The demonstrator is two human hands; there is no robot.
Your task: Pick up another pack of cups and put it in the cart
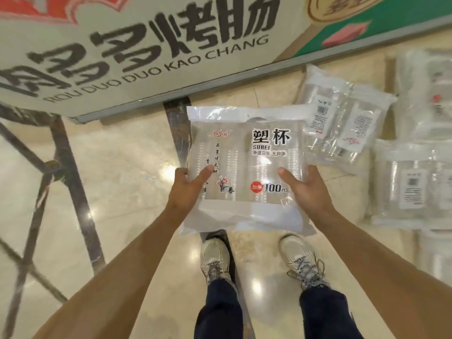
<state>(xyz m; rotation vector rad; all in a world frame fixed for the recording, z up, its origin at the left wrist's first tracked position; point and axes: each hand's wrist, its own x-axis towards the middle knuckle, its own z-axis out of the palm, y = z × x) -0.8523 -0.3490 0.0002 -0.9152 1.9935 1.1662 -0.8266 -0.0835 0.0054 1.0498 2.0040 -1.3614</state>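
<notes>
- Cup pack (247, 152): one clear plastic bag of stacked plastic cups, printed "SUBEI" and "100 PCS", is held up in the air in front of the person, above the two shoes.
- More packs of the same kind lie on the floor (127, 167) at the right. I count at least four: one tilted pack (342, 118) just beyond the held one, one blurred pack (425, 94) at the far right edge, one lower pack (411, 184) below it, and part of another pack (437, 255) at the bottom right. The exact number I cannot tell, because they overlap.
- Two hands hold the pack, one on each side.
- Left hand (188, 189): the arm is stretched forward, the thumb lies on the front face of the bag near its lower left side, and the other fingers are curled behind the bag, hidden.
- Right hand (305, 189): the arm is also stretched forward, the thumb presses the front face near the lower right side, and the fingers go behind the bag.
- The pack sits between both hands, with its printed front turned up to the camera, most of it reaching beyond the thumbs.
- One large signboard (137, 52) with "ROU DUO DUO KAO CHANG" stands behind, on a metal frame (68, 167) at the left.
- Two pale shoes (215, 258) stand on the shiny floor.
</notes>
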